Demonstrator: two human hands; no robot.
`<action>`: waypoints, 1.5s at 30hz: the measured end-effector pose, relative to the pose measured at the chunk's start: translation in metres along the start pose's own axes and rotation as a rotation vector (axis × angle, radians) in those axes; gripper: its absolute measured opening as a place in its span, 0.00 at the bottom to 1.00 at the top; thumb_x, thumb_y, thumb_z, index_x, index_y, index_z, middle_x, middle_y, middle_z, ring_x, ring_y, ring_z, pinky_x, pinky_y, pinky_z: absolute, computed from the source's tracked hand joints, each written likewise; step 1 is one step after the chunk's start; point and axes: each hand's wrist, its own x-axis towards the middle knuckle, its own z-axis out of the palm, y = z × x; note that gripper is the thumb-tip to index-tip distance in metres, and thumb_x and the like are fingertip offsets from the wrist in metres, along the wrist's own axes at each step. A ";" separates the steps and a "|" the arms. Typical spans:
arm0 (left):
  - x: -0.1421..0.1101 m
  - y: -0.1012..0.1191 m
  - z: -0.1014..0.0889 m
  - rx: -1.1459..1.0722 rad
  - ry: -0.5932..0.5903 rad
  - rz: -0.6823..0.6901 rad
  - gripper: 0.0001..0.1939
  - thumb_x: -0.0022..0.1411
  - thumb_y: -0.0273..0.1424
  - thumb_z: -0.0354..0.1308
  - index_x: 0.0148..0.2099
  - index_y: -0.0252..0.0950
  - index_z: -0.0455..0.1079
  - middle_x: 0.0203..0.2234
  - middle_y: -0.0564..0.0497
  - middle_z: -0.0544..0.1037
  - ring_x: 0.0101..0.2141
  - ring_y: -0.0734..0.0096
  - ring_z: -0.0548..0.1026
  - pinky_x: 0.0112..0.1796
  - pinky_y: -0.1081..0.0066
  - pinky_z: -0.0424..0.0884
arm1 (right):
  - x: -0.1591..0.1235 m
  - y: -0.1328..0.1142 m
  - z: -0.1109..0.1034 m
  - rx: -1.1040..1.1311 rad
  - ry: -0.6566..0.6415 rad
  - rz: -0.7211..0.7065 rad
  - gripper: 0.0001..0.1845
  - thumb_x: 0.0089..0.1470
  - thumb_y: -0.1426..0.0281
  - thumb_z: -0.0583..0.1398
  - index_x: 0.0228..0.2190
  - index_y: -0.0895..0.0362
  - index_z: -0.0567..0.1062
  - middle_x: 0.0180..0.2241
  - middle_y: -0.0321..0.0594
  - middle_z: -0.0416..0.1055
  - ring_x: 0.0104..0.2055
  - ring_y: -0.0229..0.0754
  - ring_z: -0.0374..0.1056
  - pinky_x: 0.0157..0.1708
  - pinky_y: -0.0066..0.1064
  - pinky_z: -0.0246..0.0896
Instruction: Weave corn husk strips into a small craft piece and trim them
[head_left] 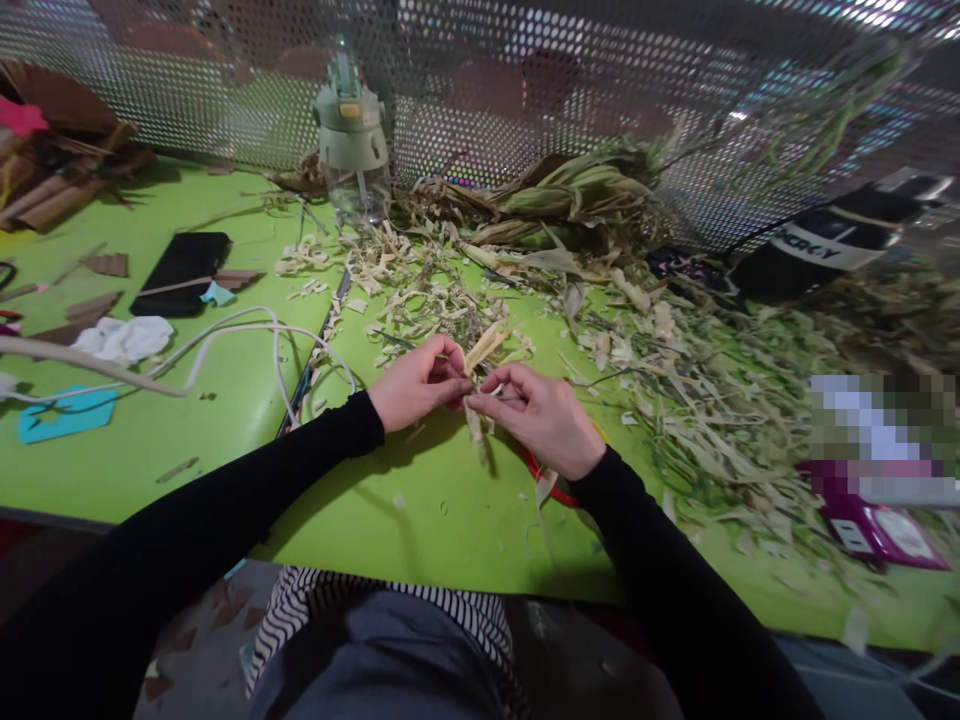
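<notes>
Above the near middle of the green table, my left hand [417, 384] and my right hand [541, 415] meet fingertip to fingertip. Both are closed in a pinch on a small bundle of dried corn husk [486, 346]. Its pale upper end fans out beyond my fingers, and a thinner end hangs down between my hands. Exactly how each finger grips it is partly hidden. Beneath my right hand lies a red loop [553, 488], perhaps a scissors handle, mostly covered. Husk scraps [420, 290] are scattered just beyond my fingers.
A clear bottle with a green lid [351, 140] stands at the back by the perforated metal screen [480, 90]. Husk bundles [570, 195] lie beside it, with shredded husk [720, 400] heaped rightward. Leftward are a black phone [184, 272], a white cable [225, 325] and crumpled tissue [124, 340].
</notes>
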 end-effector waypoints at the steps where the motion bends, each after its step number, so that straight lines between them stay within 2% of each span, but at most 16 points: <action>1: 0.000 -0.001 0.000 0.019 0.019 0.009 0.12 0.56 0.31 0.59 0.36 0.36 0.57 0.22 0.58 0.69 0.23 0.78 0.70 0.28 0.76 0.65 | 0.000 0.000 0.000 -0.018 -0.016 0.002 0.15 0.52 0.56 0.60 0.26 0.55 0.71 0.14 0.26 0.51 0.17 0.32 0.46 0.18 0.26 0.41; 6: -0.001 -0.003 -0.002 0.219 0.039 0.101 0.13 0.56 0.35 0.60 0.37 0.36 0.58 0.25 0.56 0.69 0.26 0.76 0.69 0.30 0.74 0.64 | -0.001 0.000 0.002 -0.039 -0.008 -0.030 0.11 0.53 0.61 0.59 0.26 0.56 0.72 0.17 0.30 0.60 0.18 0.32 0.51 0.21 0.26 0.46; 11: -0.002 0.000 -0.002 0.334 -0.063 0.128 0.07 0.57 0.33 0.57 0.35 0.35 0.64 0.27 0.54 0.72 0.28 0.75 0.70 0.32 0.73 0.65 | 0.002 0.005 0.005 0.022 0.043 0.019 0.09 0.55 0.63 0.56 0.28 0.56 0.69 0.18 0.30 0.60 0.19 0.33 0.53 0.21 0.26 0.46; 14: -0.002 0.001 -0.002 0.373 -0.035 0.080 0.05 0.57 0.31 0.56 0.35 0.34 0.69 0.27 0.52 0.75 0.28 0.74 0.71 0.34 0.72 0.66 | 0.002 0.006 0.003 0.022 0.026 0.035 0.11 0.57 0.62 0.54 0.29 0.56 0.68 0.18 0.30 0.60 0.20 0.34 0.54 0.22 0.26 0.46; 18: 0.000 0.001 -0.001 0.264 0.079 -0.014 0.06 0.54 0.29 0.59 0.36 0.33 0.71 0.27 0.52 0.75 0.27 0.76 0.71 0.33 0.73 0.67 | 0.000 0.003 -0.008 -0.115 -0.007 -0.032 0.12 0.56 0.60 0.57 0.29 0.55 0.71 0.17 0.29 0.56 0.19 0.34 0.52 0.23 0.27 0.46; 23: 0.001 0.002 0.002 -0.016 0.012 -0.143 0.06 0.50 0.23 0.61 0.34 0.31 0.69 0.24 0.55 0.73 0.25 0.80 0.71 0.33 0.74 0.69 | 0.000 0.003 -0.015 -0.203 0.012 -0.218 0.10 0.57 0.64 0.57 0.28 0.56 0.71 0.24 0.36 0.67 0.25 0.36 0.59 0.27 0.29 0.51; 27: 0.000 0.001 0.005 -0.026 -0.058 -0.177 0.06 0.50 0.22 0.62 0.31 0.31 0.68 0.21 0.57 0.72 0.22 0.81 0.70 0.30 0.75 0.68 | 0.002 0.005 -0.006 -0.198 0.037 -0.380 0.11 0.58 0.64 0.56 0.29 0.56 0.73 0.29 0.41 0.71 0.32 0.41 0.64 0.33 0.33 0.58; 30: -0.002 0.003 0.006 -0.051 -0.087 -0.176 0.06 0.51 0.24 0.62 0.30 0.30 0.67 0.20 0.57 0.72 0.22 0.82 0.69 0.28 0.76 0.67 | 0.002 0.004 -0.002 -0.255 0.126 -0.428 0.10 0.58 0.64 0.57 0.30 0.55 0.75 0.31 0.42 0.72 0.35 0.44 0.65 0.38 0.37 0.58; 32: -0.003 0.006 0.006 -0.111 -0.058 -0.180 0.06 0.52 0.24 0.62 0.30 0.30 0.66 0.21 0.56 0.72 0.22 0.82 0.70 0.29 0.76 0.68 | 0.000 0.001 -0.002 -0.269 0.266 -0.437 0.09 0.57 0.64 0.58 0.31 0.54 0.75 0.35 0.43 0.72 0.39 0.46 0.65 0.41 0.38 0.58; 34: -0.003 0.009 0.006 -0.162 -0.017 -0.182 0.06 0.53 0.25 0.62 0.32 0.30 0.66 0.22 0.56 0.73 0.23 0.82 0.71 0.30 0.75 0.69 | -0.002 -0.002 -0.004 -0.262 0.408 -0.406 0.10 0.55 0.61 0.59 0.30 0.54 0.74 0.36 0.43 0.71 0.42 0.47 0.64 0.41 0.39 0.57; 35: -0.003 0.010 0.006 -0.173 0.006 -0.178 0.07 0.53 0.26 0.62 0.32 0.30 0.66 0.22 0.55 0.73 0.23 0.82 0.71 0.30 0.75 0.70 | -0.003 -0.003 -0.004 -0.251 0.429 -0.367 0.13 0.55 0.58 0.59 0.28 0.55 0.74 0.34 0.43 0.70 0.39 0.46 0.65 0.39 0.38 0.58; 36: -0.003 0.011 0.006 -0.169 0.030 -0.169 0.07 0.53 0.27 0.63 0.32 0.30 0.67 0.22 0.55 0.73 0.23 0.82 0.71 0.30 0.75 0.70 | -0.004 -0.004 -0.003 -0.240 0.396 -0.310 0.15 0.55 0.56 0.59 0.26 0.55 0.73 0.31 0.42 0.70 0.35 0.44 0.64 0.35 0.36 0.58; 38: -0.002 0.011 0.006 -0.129 0.091 -0.134 0.09 0.51 0.28 0.64 0.32 0.30 0.67 0.22 0.55 0.73 0.23 0.82 0.70 0.29 0.76 0.69 | -0.005 -0.003 0.000 -0.228 0.230 -0.178 0.19 0.54 0.55 0.58 0.22 0.56 0.70 0.24 0.38 0.68 0.26 0.38 0.61 0.27 0.31 0.53; 41: -0.001 0.010 0.007 -0.064 0.142 -0.097 0.13 0.47 0.30 0.67 0.31 0.30 0.67 0.22 0.56 0.73 0.24 0.81 0.70 0.29 0.76 0.68 | -0.006 0.000 0.008 -0.242 0.012 -0.088 0.18 0.55 0.59 0.58 0.20 0.56 0.69 0.20 0.34 0.65 0.20 0.34 0.56 0.23 0.28 0.47; 45: -0.001 0.012 0.005 -0.047 0.121 -0.124 0.12 0.49 0.31 0.66 0.31 0.31 0.67 0.22 0.55 0.73 0.22 0.81 0.69 0.27 0.77 0.67 | -0.006 0.002 0.010 -0.266 -0.006 -0.144 0.18 0.58 0.63 0.54 0.20 0.56 0.68 0.20 0.34 0.65 0.22 0.34 0.58 0.24 0.28 0.47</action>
